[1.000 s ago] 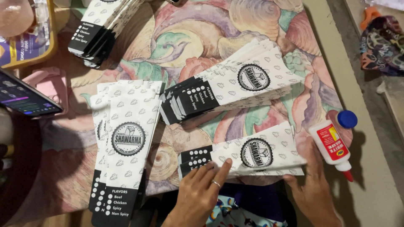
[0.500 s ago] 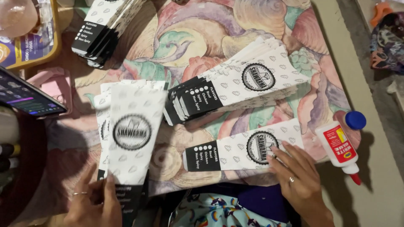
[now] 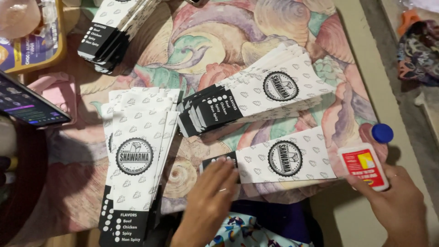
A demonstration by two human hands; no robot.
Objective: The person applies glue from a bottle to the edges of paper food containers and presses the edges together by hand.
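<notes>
Two hands are at work near you. Your left hand (image 3: 211, 192) lies flat, fingers spread, pressing the dark end of a single white paper sleeve (image 3: 279, 160) on the desk (image 3: 356, 68). Your right hand (image 3: 397, 201) has its grip closed around the lower end of a glue bottle (image 3: 366, 165), whose blue cap (image 3: 382, 133) points far, just right of that sleeve. Left of it lies a fanned stack of sleeves (image 3: 137, 169); another stack (image 3: 256, 96) sits farther off, and a third (image 3: 114, 32) at far left. A phone (image 3: 27, 103) rests at the left edge.
</notes>
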